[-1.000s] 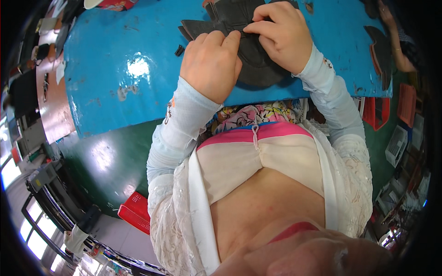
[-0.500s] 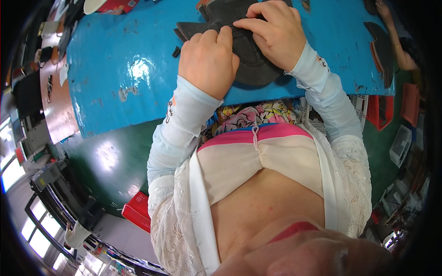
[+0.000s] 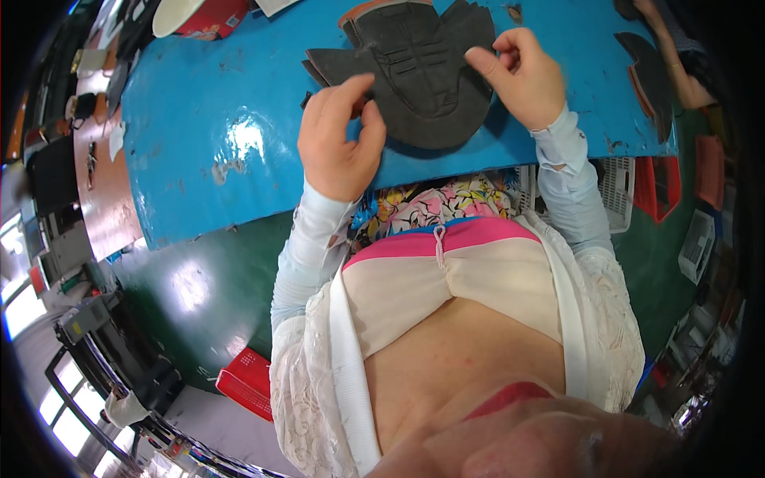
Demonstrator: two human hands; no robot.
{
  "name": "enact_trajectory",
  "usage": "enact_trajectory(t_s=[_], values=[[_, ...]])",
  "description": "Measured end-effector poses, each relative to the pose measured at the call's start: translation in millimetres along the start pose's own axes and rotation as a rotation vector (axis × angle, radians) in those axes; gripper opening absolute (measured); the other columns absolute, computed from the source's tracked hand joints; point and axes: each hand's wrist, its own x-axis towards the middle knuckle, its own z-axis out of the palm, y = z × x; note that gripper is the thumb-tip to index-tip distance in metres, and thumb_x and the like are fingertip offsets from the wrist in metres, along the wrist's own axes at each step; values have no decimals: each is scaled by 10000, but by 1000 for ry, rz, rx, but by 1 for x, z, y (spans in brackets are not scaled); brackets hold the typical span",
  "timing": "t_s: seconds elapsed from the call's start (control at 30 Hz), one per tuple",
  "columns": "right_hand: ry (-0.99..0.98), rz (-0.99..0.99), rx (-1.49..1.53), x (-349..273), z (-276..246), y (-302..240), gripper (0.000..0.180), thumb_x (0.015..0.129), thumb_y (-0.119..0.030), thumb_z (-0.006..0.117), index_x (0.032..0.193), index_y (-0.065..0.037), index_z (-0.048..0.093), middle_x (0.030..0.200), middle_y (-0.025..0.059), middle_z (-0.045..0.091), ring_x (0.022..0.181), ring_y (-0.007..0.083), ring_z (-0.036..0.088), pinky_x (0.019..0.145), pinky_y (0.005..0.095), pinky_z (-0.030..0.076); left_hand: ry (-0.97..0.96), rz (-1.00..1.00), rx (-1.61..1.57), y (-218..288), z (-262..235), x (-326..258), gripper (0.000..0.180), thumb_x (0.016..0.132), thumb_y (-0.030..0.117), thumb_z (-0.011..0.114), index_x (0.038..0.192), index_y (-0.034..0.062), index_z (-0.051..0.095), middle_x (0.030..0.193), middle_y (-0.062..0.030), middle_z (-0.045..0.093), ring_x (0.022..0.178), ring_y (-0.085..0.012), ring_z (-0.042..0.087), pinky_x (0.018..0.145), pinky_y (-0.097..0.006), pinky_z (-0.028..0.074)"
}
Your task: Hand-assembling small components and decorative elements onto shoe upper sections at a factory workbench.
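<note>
A black shoe upper [image 3: 426, 68], possibly a stack of them, lies flat on the blue table with its rounded toe toward me. It has side flaps, creased lines over its middle and an orange-brown edge at the far end. My left hand [image 3: 339, 143] is at its left, thumb and forefinger apart, nothing seen between them. Over the right edge of the upper is my right hand [image 3: 526, 84], thumb stretched out and the other fingers half curled, with nothing visible in it. A small dark piece [image 3: 306, 99] sits beside the left flap, partly hidden by my left hand.
The blue table [image 3: 191, 119] has worn spots. A red-and-white tub [image 3: 203, 17] stands far left. More dark shoe pieces [image 3: 649, 84] lie at the right edge, near another person's arm [image 3: 689, 80]. Red crates [image 3: 657, 187] and a red basket [image 3: 249, 382] are on the floor.
Both hands have come off the middle of the upper and moved apart, nearer to me. The creased lines and the orange-brown edge now show.
</note>
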Motion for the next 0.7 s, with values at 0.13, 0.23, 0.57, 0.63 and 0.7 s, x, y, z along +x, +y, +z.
enact_trajectory(t_s=[0.13,0.23,0.57,0.63,0.7], values=[[-42,142,53,-9,6,-2,517,702,-438,806,917,-46,546,685,12,557,590,124,545,555,272,472,21,-87,-221,4,-3,-14,206,794,-81,625,978,8,647,870,-76,630,731,-144,577,671,-249,470],[15,182,300,-10,9,-3,423,773,-254,792,1030,-10,559,723,-13,562,632,49,498,543,212,434,42,-92,-231,3,-3,-22,203,765,-91,658,942,7,661,870,-116,638,747,-202,615,673,-272,491],[858,12,514,-1,-60,25,264,809,-100,737,1037,-7,641,892,56,666,772,107,617,712,232,501,111,-536,-806,3,-15,-32,186,850,-26,642,1035,-33,620,982,-106,651,837,-164,628,756,-258,490],[973,-99,469,-2,-77,17,266,806,-98,739,1045,-18,653,901,56,670,790,110,619,737,239,500,99,-611,-952,-2,-22,-28,179,856,-12,639,1033,-27,620,988,-122,653,852,-174,636,751,-262,494],[565,-146,-138,-15,-90,6,242,792,-96,741,1023,-53,684,893,56,677,805,123,624,725,246,502,70,-687,-1191,-1,-23,-23,167,868,22,632,1029,-20,619,996,-142,660,869,-195,651,731,-273,506]])
